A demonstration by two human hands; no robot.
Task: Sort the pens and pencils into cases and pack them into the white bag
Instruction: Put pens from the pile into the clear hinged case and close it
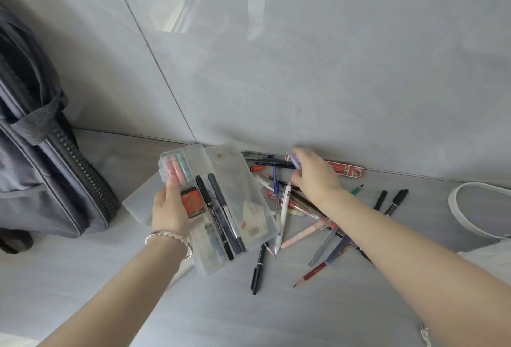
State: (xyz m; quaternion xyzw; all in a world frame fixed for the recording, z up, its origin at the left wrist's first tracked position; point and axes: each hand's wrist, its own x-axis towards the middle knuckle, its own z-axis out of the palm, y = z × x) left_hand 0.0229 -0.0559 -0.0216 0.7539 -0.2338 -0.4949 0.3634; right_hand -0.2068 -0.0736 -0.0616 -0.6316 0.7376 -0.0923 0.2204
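My left hand (170, 208) grips an open translucent plastic case (237, 180) by its left edge, held above the floor. Inside the case lie black pens (218, 216), pastel erasers (177, 168) and an orange lead box (192, 202). My right hand (315, 173) reaches over a loose pile of pens and pencils (301, 214) against the wall, its fingers closing on a small bluish item (296, 160) that is blurred. A white bag (481, 216) shows at the right edge, with its strap looped on the floor.
A dark grey backpack (41, 158) stands at the left against the wall. A second whitish case (138, 202) lies under my left hand. A red pencil box (345, 171) rests along the wall. Two black markers (390, 200) lie apart to the right.
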